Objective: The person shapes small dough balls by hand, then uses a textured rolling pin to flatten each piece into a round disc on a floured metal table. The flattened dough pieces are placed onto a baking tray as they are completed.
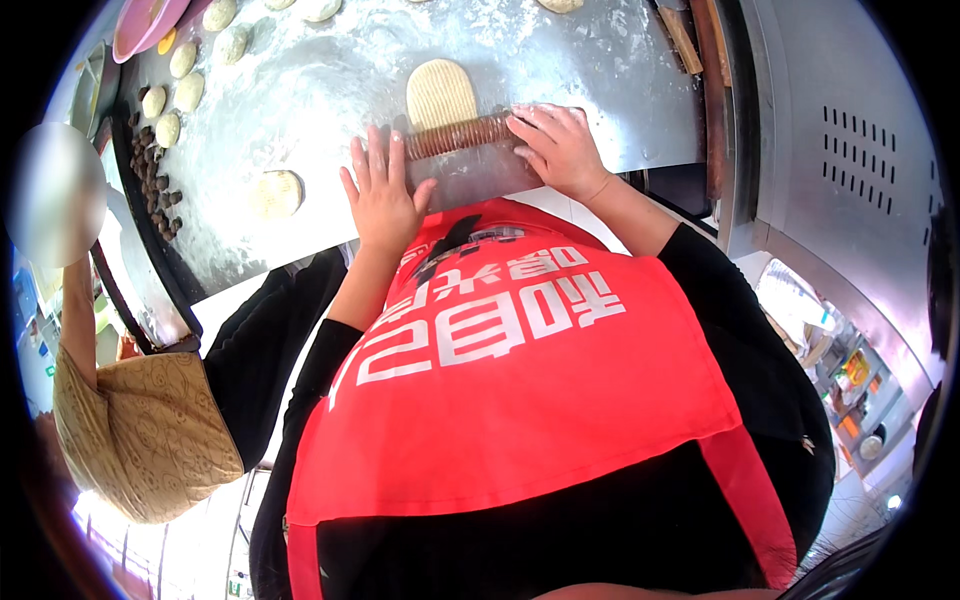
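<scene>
A ridged wooden rolling pin (457,138) lies crosswise over the near end of a flattened dough oval (441,94). Fine parallel grooves mark the dough. My left hand (384,191) is spread over the pin's left end, fingers stretched forward and thumb out to the side, hiding that end. At the other end, my right hand (559,150) has its fingers bent over the pin. A round, flattened dough piece (276,194) sits left of my left hand, on the floured steel worktop (337,225).
Pale dough balls (189,91) and dark brown balls (154,184) lie along the left side. A pink basin (150,26) stands at the far left corner. Wooden sticks (681,41) border the right edge, beside a vented steel cabinet (847,135). Another person's patterned sleeve (150,427) is at left.
</scene>
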Tool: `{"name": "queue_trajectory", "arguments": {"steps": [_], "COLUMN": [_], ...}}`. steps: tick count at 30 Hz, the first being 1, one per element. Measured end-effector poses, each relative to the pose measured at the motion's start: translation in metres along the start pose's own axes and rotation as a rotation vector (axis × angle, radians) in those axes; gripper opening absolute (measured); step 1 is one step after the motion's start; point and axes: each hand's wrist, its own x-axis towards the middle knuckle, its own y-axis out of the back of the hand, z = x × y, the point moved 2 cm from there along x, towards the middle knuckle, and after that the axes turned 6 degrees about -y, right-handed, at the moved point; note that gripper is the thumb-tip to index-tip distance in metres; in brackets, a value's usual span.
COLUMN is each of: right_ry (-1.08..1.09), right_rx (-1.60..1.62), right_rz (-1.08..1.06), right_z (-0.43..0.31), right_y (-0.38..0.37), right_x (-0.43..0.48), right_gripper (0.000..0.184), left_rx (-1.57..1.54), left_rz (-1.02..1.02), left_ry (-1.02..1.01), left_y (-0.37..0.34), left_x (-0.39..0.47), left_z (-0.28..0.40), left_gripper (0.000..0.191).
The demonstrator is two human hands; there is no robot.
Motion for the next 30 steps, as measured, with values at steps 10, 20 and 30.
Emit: {"name": "queue_trajectory", "arguments": {"steps": [10, 20, 30], "right_ry": [-0.318, -0.537, -0.586], "right_rx": [0.246, 0.456, 0.883], "right_rz": [0.362, 0.397, 0.236], "right_z": [0.021, -0.007, -0.026], "right_y": [0.046, 0.045, 0.026], "right_x": [0.029, 0.071, 0.107], "right_gripper": [0.045, 0.042, 0.044], "left_rx": [-0.765, -0.384, -0.640], "left_rz": [0.502, 0.005, 0.081], "left_ry": [0.213, -0.153, 0.531], "left_y": [0.024, 0.007, 0.084], "left_x": [0.060, 0.135, 0.052], "left_z": [-0.027, -0.010, -0.196], "left_gripper": [0.062, 0.027, 0.036]}}
